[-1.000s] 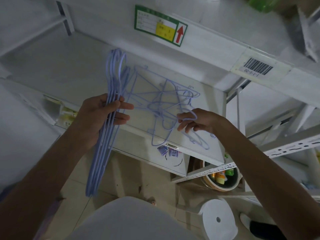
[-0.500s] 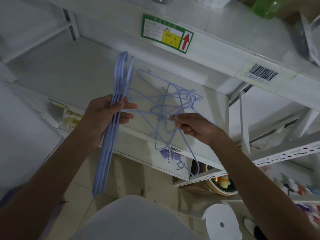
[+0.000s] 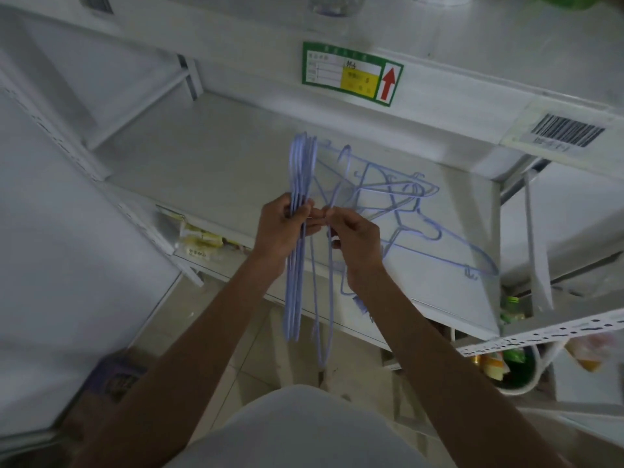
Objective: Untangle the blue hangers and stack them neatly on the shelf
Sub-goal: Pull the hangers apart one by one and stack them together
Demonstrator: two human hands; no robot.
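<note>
Head view. Your left hand (image 3: 282, 228): fingers curled round a bundle of blue hangers (image 3: 297, 251), gripping it about midway along its length. Your right hand (image 3: 354, 238): thumb and fingers pinching a single blue hanger (image 3: 329, 298), just beside the left hand's fingertips; the two hands nearly touch.

Bundle of blue hangers: several thin wire hangers gathered flat together, standing almost upright, hooks at the top over the shelf (image 3: 202, 170), lower ends hanging past the shelf's front edge toward the floor. Single blue hanger: held parallel to the bundle on its right, its lower loop hanging below the bundle's ends.

Tangled blue hangers (image 3: 405, 204): a loose, crossed heap lying on the shelf's right half, reaching toward its front right corner; how many there are cannot be told.

Both your forearms reach up and forward from the bottom of the view, converging above the shelf's front edge, wrists close.

Shelf above, front edge: a green-bordered label (image 3: 351, 74) with a red arrow; a barcode sticker (image 3: 567, 131) to its right.
</note>
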